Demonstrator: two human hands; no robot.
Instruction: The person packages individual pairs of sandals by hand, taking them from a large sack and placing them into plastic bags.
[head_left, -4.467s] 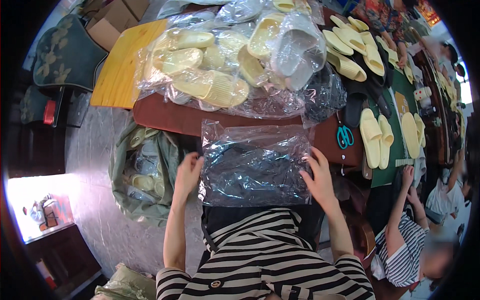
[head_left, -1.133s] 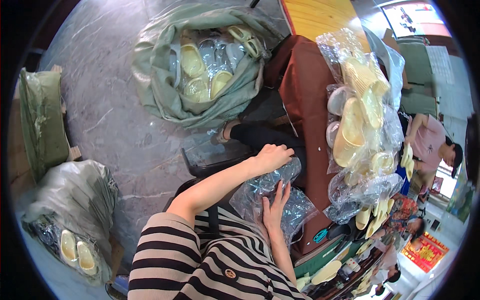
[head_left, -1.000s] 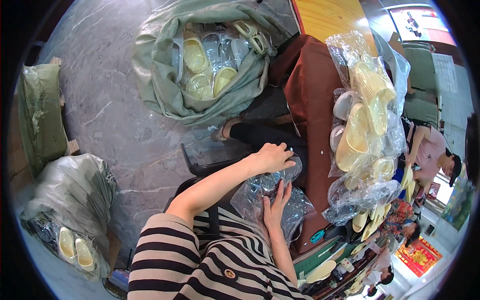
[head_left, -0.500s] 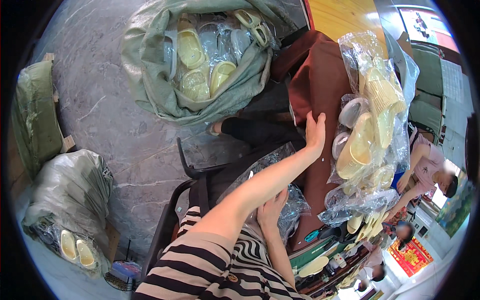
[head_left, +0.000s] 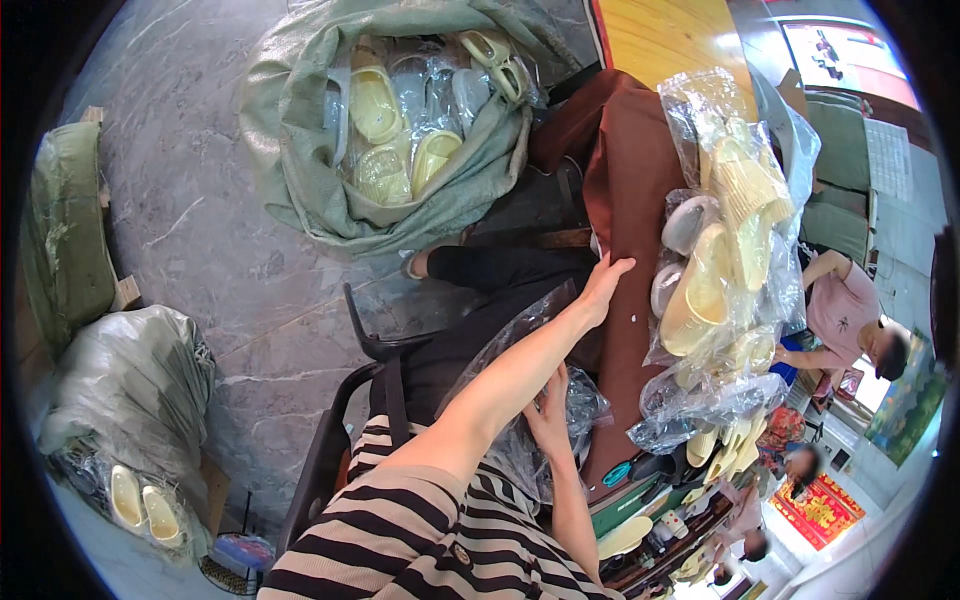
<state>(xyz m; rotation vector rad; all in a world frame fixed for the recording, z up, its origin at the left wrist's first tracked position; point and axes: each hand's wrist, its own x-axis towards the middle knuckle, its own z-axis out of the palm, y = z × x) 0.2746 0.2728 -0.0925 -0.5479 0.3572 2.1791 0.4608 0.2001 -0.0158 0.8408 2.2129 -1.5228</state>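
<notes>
Floor (head_left: 200, 230) of grey marbled stone, glossy, takes up most of the view to the left of both hands. Brown cloth-covered table edge (head_left: 625, 200) runs as a long band just under the left hand and carries on past it. Green woven sack (head_left: 400, 200), mouth open and slumped, lies well beyond the left hand's fingertips; it holds pale yellow foam slippers (head_left: 375, 100), some in clear film. Heap of bagged slippers (head_left: 725, 250) sits on the table just right of the left hand: soft moulded shapes, cream and grey, under crinkled clear plastic. Grey plastic sack (head_left: 125, 390) stands far left of the grip, matte and wrinkled, with a yellow pair (head_left: 140, 505) showing at its foot. Dark chair frame (head_left: 370, 350), thin curved metal, is beneath the outstretched forearm.

Clear plastic bag (head_left: 585, 400), thin and crumpled with bright creases, lies in the lap against the table edge. Its long axis runs roughly along the forearm, from near the left wrist back toward the striped shirt (head_left: 400, 540); which end is the mouth cannot be told.

Left hand (head_left: 605, 285): arm extended, fingers straight and together, palm flat against the brown cloth, nothing held. Right hand (head_left: 550, 410): fingers spread and bent, pressed onto the bag; a closed pinch on the film cannot be confirmed.
</notes>
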